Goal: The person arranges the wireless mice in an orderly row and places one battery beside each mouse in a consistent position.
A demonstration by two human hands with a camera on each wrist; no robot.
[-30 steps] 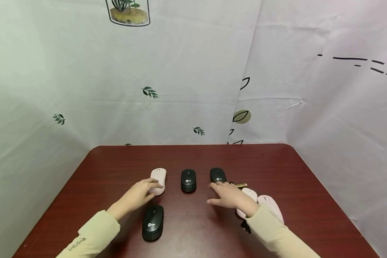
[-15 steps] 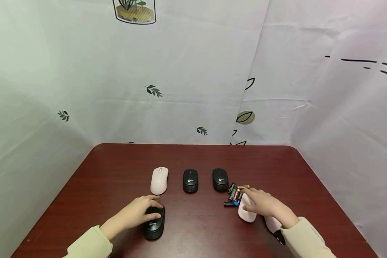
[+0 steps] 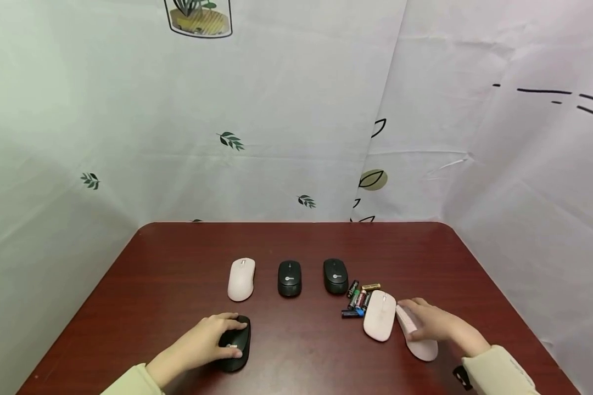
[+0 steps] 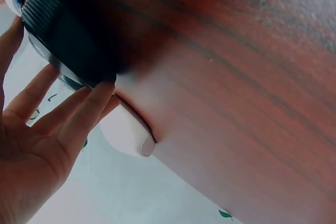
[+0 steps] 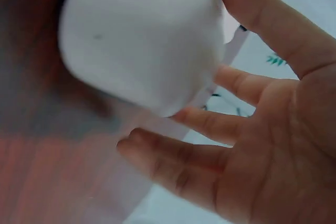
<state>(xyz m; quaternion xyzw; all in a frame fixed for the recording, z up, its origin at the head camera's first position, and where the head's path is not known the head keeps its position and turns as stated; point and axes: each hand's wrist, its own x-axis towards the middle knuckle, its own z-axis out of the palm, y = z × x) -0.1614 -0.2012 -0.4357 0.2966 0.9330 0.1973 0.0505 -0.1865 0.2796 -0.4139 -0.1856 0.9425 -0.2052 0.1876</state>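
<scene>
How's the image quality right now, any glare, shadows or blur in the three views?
Head: fairly sharp, with a pale sheen on the near part of the table; left wrist: the black mouse is very dark and merges with its shadow; right wrist: the foreground pale mouse looks soft, with a blurry shadow beside it.

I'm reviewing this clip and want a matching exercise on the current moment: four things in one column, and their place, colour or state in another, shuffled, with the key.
Column one
1. left hand
2. right hand
3. batteries
4. middle mouse of the back row

Column two
A. clustered beside the unheld pale mouse
B. holding the rightmost pale mouse
C. black, with neither hand on it
D. holding the near black mouse

Pairs: 1-D, 2-B, 3-A, 4-C
</scene>
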